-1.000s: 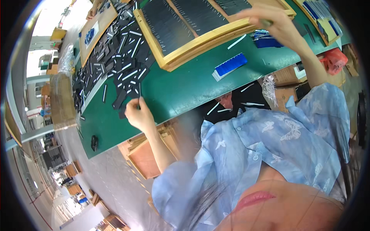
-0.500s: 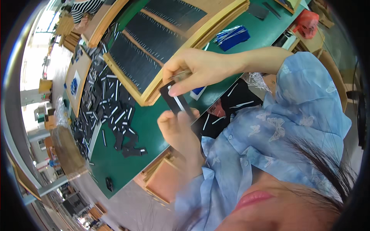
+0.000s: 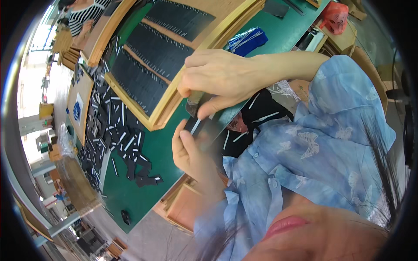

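In front of me, off the table's near edge, both my hands meet over a small black piece with a white strip (image 3: 197, 126) along it. My left hand (image 3: 191, 150), the lower one, pinches its near part between thumb and fingers. My right hand (image 3: 222, 80) comes over from above, its thumb touching the far end of the strip. Its curled fingers also grip a small, flat grey-brown object (image 3: 194, 103), whose kind I cannot make out. Beyond them, a wood-framed board (image 3: 159, 124) carries rows of black pieces with short white strips.
Many loose black pieces with white strips (image 3: 115, 135) lie heaped on the green table (image 3: 152, 191). A blue bundle with white sticks (image 3: 248, 41) and a red plastic bag (image 3: 334, 17) are at the far right. Black cloth (image 3: 265, 113) covers my lap. Another person in stripes (image 3: 87, 17) sits at upper left.
The black piece has turned, and its face is more covered by my fingers. My right hand has rolled over it, bringing the grey-brown object into clearer view. The view has shifted slightly.
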The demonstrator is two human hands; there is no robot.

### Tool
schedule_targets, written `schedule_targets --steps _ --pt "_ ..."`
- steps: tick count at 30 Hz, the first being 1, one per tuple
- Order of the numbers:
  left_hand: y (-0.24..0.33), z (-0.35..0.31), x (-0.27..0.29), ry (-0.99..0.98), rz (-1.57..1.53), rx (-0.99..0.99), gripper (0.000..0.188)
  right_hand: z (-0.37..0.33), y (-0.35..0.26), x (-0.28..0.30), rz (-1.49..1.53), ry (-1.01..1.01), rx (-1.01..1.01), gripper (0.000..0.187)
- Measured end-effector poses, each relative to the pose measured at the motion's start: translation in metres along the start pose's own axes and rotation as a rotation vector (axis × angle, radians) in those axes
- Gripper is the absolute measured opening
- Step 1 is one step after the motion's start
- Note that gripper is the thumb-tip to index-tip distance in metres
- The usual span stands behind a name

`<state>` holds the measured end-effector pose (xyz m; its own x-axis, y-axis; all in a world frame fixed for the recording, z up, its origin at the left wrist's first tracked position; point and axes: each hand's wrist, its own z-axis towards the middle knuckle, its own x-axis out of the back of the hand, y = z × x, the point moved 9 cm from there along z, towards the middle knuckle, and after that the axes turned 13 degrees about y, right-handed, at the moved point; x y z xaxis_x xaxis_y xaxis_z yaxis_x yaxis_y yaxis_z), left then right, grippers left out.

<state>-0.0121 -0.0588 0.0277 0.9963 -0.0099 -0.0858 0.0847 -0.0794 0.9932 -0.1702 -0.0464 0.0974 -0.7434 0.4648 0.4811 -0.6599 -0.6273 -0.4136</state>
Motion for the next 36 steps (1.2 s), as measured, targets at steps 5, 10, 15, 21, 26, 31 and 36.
schedule_targets --steps 5,10,15,21,26,31,36 --pt "0.001 0.007 -0.001 0.022 0.003 0.009 0.029 -0.014 -0.040 -0.008 -0.180 0.020 0.491 0.030" --pt "-0.018 -0.003 -0.012 -0.105 0.029 0.074 0.030 -0.018 -0.032 0.001 -0.189 0.086 0.459 0.027" --pt "-0.024 0.014 0.027 0.094 -0.041 0.051 0.026 -0.037 -0.050 -0.014 -0.033 -0.119 0.523 0.026" --pt "-0.020 0.027 0.058 0.272 -0.019 -0.062 0.027 -0.098 -0.007 -0.027 0.146 -0.532 0.099 0.015" --pt "-0.024 0.025 0.061 0.296 0.014 -0.061 0.030 -0.077 0.058 -0.004 0.104 -0.277 -0.193 0.024" --pt "-0.026 0.024 0.058 0.296 0.007 -0.062 0.031 -0.085 0.085 -0.007 -0.012 -0.357 -0.357 0.033" --pt "-0.033 0.025 0.065 0.281 -0.002 -0.064 0.040 -0.083 0.082 -0.009 -0.003 -0.338 -0.350 0.032"
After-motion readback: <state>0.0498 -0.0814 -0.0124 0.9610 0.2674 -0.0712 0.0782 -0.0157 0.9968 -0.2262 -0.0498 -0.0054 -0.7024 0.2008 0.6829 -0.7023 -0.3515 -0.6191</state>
